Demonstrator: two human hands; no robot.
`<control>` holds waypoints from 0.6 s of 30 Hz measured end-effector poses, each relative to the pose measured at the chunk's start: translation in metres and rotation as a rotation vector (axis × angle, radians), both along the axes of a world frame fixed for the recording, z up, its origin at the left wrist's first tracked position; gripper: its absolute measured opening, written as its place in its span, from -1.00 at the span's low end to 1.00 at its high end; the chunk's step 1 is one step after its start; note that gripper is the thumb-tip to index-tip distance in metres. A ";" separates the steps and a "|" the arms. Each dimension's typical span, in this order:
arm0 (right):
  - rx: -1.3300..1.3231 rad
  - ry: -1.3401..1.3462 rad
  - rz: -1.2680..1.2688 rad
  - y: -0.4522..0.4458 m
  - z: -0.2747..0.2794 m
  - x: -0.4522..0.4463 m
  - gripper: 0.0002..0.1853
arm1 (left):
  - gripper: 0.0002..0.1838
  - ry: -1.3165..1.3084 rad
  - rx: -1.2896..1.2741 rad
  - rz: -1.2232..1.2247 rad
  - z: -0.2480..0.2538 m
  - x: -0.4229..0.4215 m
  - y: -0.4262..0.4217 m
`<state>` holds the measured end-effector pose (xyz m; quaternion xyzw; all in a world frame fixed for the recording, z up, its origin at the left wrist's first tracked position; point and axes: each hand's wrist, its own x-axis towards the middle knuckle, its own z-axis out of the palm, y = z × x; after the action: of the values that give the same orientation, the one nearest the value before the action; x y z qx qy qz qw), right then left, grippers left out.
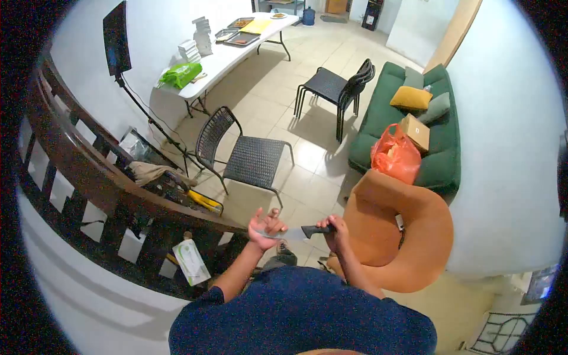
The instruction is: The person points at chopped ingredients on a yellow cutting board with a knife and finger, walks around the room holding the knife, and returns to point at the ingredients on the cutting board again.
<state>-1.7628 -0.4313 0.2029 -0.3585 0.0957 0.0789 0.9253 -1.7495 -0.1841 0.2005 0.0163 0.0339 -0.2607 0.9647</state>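
Observation:
A kitchen knife (293, 233) with a broad pale blade and a black handle is held level in front of my chest. My right hand (337, 234) is closed around the end of the handle. The blade points left, its tip end over the palm of my left hand (264, 232). That hand is turned up with its fingers apart and partly bent; whether the blade rests on the skin I cannot tell.
A dark wooden railing (112, 177) curves along my left, a white and green packet (191, 262) by it. An orange armchair (429, 236) stands close on my right. Ahead are a black woven chair (254, 161), stacked chairs (331, 84), a green sofa (373, 127) and a white table (222, 62).

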 end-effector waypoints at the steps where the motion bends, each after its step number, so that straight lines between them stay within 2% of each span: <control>1: 0.004 -0.012 0.005 0.011 0.005 0.007 -0.81 | -0.42 -0.003 0.007 0.013 0.001 0.006 0.011; 2: 0.059 -0.070 0.034 0.019 -0.009 0.015 -0.81 | -0.41 -0.006 0.013 0.024 0.001 0.012 0.023; 5: -0.023 -0.036 0.109 0.045 -0.010 0.031 -0.82 | -0.39 0.011 -0.020 0.031 -0.008 0.026 0.053; 9: -0.040 -0.069 0.086 0.067 -0.014 0.038 -0.84 | -0.39 -0.002 -0.025 0.018 -0.009 0.041 0.074; 15: -0.148 -0.052 0.035 0.054 -0.015 0.040 -0.83 | -0.40 0.024 -0.059 -0.034 -0.020 0.054 0.063; 18: -0.119 -0.050 0.022 0.048 -0.011 0.051 -0.82 | -0.39 0.015 -0.075 -0.024 -0.014 0.056 0.054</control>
<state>-1.7114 -0.3833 0.1923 -0.4156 0.0733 0.0743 0.9036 -1.6937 -0.1303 0.1865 -0.0214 0.0309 -0.2732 0.9612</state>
